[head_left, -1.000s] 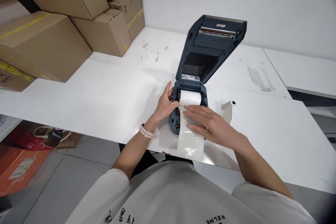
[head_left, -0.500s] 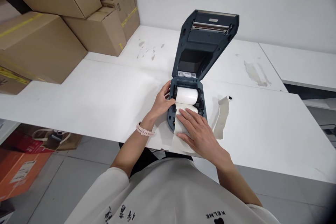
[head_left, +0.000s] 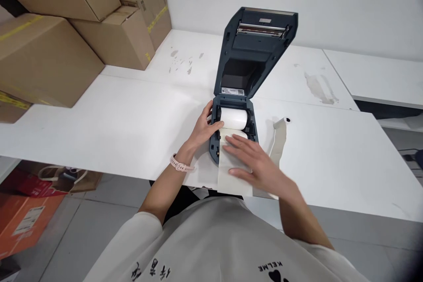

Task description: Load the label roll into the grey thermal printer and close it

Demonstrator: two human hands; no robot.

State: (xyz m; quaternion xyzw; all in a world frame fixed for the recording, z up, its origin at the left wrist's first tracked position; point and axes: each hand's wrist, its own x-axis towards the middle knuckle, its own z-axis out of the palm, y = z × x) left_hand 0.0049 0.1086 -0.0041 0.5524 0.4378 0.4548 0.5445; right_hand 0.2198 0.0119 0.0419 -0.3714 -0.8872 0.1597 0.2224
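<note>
A dark grey label printer (head_left: 215, 141) stands on the white table (head_left: 125, 128) with its lid (head_left: 254, 53) raised. A white paper roll (head_left: 234, 118) lies in its bay, and a strip of paper (head_left: 231, 176) runs from it over the table's front edge. My left hand (head_left: 203, 128) grips the printer's left side, thumb by the roll's end. My right hand (head_left: 256, 163) lies flat, fingers stretched out, on the paper strip just in front of the roll.
Stacked cardboard boxes (head_left: 49, 48) fill the table's far left. A loose curled paper strip (head_left: 279, 139) lies right of the printer. A second white table (head_left: 383, 81) adjoins at the right. Orange and red boxes (head_left: 23, 211) sit on the floor below left.
My right hand slid along the paper strip, towards me and back up a little, staying flat on it. My left hand kept its hold on the printer's side. The view shifted slightly.
</note>
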